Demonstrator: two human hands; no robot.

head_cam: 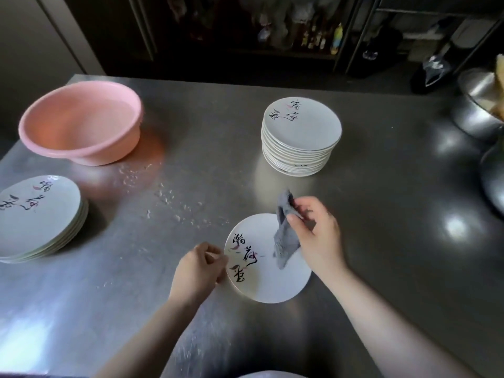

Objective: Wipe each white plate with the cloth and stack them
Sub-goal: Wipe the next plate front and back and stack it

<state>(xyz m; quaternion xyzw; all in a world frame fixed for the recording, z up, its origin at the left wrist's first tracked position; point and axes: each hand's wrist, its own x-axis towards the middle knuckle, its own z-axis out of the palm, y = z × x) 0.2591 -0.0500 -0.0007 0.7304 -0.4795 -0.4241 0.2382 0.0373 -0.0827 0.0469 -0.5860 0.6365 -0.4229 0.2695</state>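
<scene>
Wiping is under way: the left hand (200, 271) pinches the rim of one round white lettered plate (268, 259) on the steel table (381, 214), while the right hand (317, 236) pinches a grey cloth (285, 238) on it. Judging by position, the tall stack of plates (300, 137) is probably finished and the shorter left stack (41, 216) awaits wiping.

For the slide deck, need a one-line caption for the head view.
Left hand steadies a white plate on the steel table while the right hand dangles a grey cloth over it.

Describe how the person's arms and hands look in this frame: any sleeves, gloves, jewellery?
Both forearms are bare up to the bottom edge of the picture, with no sleeve in view. The left hand and right hand wear no gloves. No ring, watch or bracelet shows on either wrist or on the visible fingers. Nails look short and unpainted, though the picture is soft.
</scene>
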